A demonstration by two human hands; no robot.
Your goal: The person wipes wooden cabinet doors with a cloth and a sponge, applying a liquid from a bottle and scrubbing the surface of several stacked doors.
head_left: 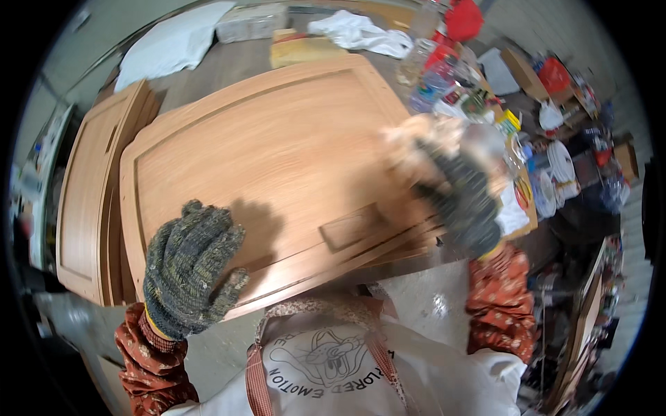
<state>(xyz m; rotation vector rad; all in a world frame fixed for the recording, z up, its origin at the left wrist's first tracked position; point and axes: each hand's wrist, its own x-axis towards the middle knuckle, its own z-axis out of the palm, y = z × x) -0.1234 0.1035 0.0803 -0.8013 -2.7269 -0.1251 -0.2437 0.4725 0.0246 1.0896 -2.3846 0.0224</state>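
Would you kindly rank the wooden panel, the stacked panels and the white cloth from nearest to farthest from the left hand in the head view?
1. Wooden panel: under the left hand, touching its near edge.
2. Stacked panels: to the left, beside the big panel.
3. White cloth: at the far end of the table, up right.

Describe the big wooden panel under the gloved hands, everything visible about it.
The wooden panel is a light, reddish-tan board with visible grain, rounded corners and a routed groove framing a flat centre. It lies flat on a workbench, tilted in the view. The left hand, gloved, rests on its near edge; the blurred right hand is over its right edge. A small rectangular block sits on it.
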